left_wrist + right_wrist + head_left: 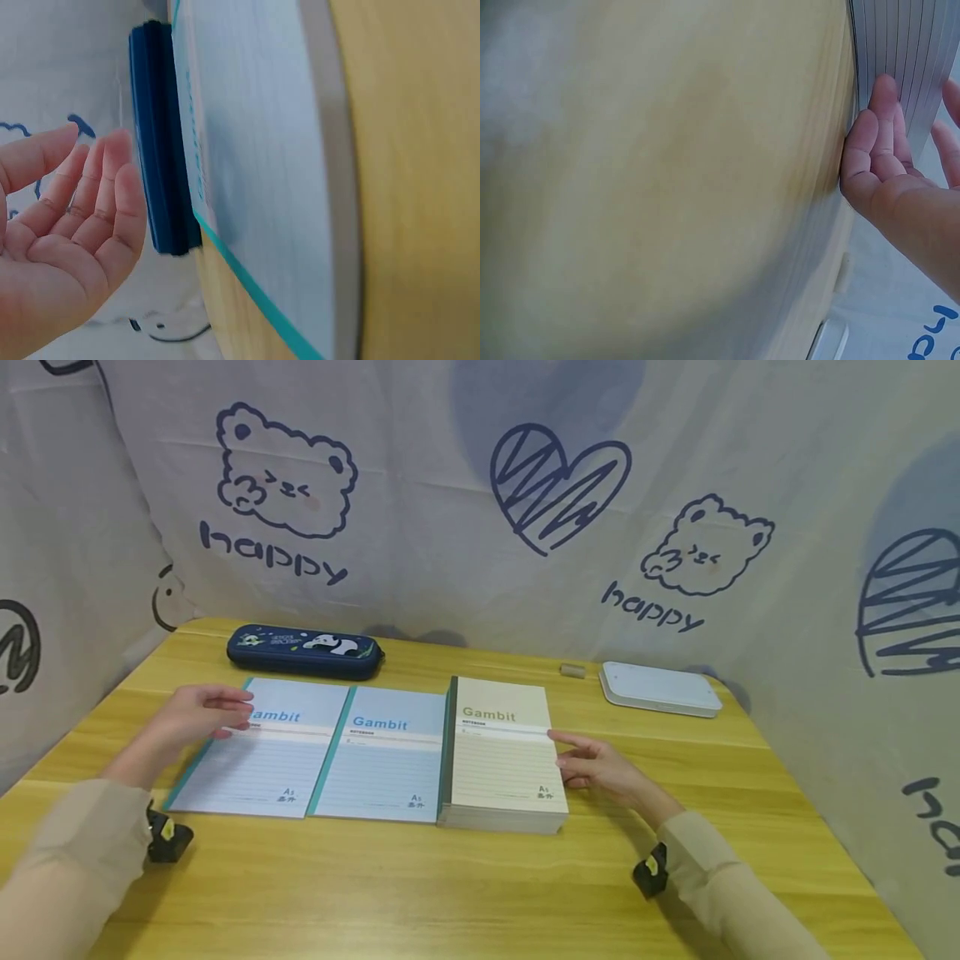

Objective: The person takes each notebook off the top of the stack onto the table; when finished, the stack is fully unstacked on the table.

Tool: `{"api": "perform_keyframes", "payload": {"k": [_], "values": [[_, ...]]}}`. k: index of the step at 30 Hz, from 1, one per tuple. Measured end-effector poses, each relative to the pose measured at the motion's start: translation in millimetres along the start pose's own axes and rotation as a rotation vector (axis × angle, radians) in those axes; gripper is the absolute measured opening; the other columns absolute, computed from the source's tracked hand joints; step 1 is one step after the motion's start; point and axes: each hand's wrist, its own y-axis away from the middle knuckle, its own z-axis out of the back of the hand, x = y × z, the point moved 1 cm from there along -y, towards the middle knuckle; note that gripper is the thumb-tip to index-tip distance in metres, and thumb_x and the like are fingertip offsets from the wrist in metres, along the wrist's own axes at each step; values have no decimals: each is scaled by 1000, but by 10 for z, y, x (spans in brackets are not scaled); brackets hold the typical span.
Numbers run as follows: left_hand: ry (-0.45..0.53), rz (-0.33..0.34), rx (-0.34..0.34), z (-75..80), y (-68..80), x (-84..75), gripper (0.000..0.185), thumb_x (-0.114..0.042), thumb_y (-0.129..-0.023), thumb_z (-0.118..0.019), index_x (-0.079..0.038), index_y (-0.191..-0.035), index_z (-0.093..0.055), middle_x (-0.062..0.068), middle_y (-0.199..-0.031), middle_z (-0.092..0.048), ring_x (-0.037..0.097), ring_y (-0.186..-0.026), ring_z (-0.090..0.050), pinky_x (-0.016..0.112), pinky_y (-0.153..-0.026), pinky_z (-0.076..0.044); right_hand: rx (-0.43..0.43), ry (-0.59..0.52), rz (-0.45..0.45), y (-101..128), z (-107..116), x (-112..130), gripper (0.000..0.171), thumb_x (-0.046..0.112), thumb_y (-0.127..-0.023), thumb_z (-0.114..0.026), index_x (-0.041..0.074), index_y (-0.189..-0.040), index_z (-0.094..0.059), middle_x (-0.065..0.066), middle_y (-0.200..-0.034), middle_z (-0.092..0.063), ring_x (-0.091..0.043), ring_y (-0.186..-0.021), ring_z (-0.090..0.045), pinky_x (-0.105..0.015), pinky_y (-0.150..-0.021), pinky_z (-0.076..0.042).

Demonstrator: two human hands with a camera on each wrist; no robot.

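Note:
Three "Gambit" A5 notebook piles lie side by side in the head view. A blue-covered notebook [262, 768] with a teal spine is at the left, a second blue notebook [386, 777] in the middle. At the right stands a thicker stack of notebooks [502, 777], cream cover on top. My left hand [197, 717] hovers over the left notebook's upper spine side, fingers loosely bent and holding nothing; its palm shows in the left wrist view. My right hand [611, 770] rests its fingertips on the stack's right side, against the layered page edges [889, 45] in the right wrist view.
Behind the notebooks lies a dark blue panda pencil case [300, 652]. A white flat case [660, 689] and a small brownish block [572, 671] are at the back right. A printed cloth [420, 527] hangs behind the wooden table [360, 893].

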Motion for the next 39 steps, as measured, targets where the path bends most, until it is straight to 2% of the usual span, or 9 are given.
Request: {"api": "perform_keyframes", "payload": {"k": [5, 11, 14, 19, 24, 33, 39], "values": [[3, -56, 35, -129, -14, -152, 48, -19, -90, -53, 6, -129, -39, 21, -118, -52, 17, -92, -58, 32, -75, -46, 5, -18, -1, -5, 10, -9, 58, 3, -89, -51, -2, -139, -22, -5, -96, -59, -14, -78, -59, -27, -69, -46], [-58, -96, 38, -325, 26, -389, 45, -16, -91, -50, 7, -129, -39, 27, -122, -47, 29, -101, -52, 35, -80, -45, 2, -24, 2, -15, 9, -7, 57, 1, -89, -50, -2, -139, -22, -5, -96, -59, -14, -78, -59, -27, -69, -47], [-50, -120, 40, -399, 37, -475, 42, -14, -92, -48, 7, -128, -40, 27, -121, -48, 31, -101, -53, 36, -81, -44, 1, -27, 3, -22, 11, -9, 57, 1, -89, -50, -3, -139, -22, -5, -97, -59, -14, -78, -59, -27, -68, -46], [-34, -154, 56, -518, 28, -592, 37, -8, -92, -47, 6, -126, -42, 27, -120, -49, 30, -99, -55, 36, -81, -45, 8, -31, -1, -23, 10, -9, 58, 1, -89, -50, -2, -139, -21, -5, -97, -59, -14, -78, -59, -27, -69, -46], [-6, -175, 83, -653, -8, -693, 36, -8, -93, -44, 7, -126, -42, 27, -119, -49, 29, -99, -56, 39, -82, -44, 2, -26, -7, -7, 16, -9, 63, 2, -89, -51, 3, -141, -16, -10, -100, -54, -14, -79, -59, -28, -71, -47], [23, -213, 130, -882, -74, -842, 37, -8, -87, -55, 2, -123, -49, 23, -118, -51, 25, -97, -55, 32, -79, -46, -14, -27, -18, -15, 19, -15, 63, 1, -89, -49, 2, -142, -15, -10, -101, -55, -15, -79, -59, -28, -70, -47], [44, -246, 152, -1037, -100, -919, 37, -8, -86, -57, 3, -121, -51, 24, -116, -53, 25, -94, -57, 34, -79, -46, -5, -26, -9, -5, 16, -6, 64, 3, -89, -52, 2, -141, -15, -11, -101, -56, -15, -79, -60, -28, -70, -47]]}}
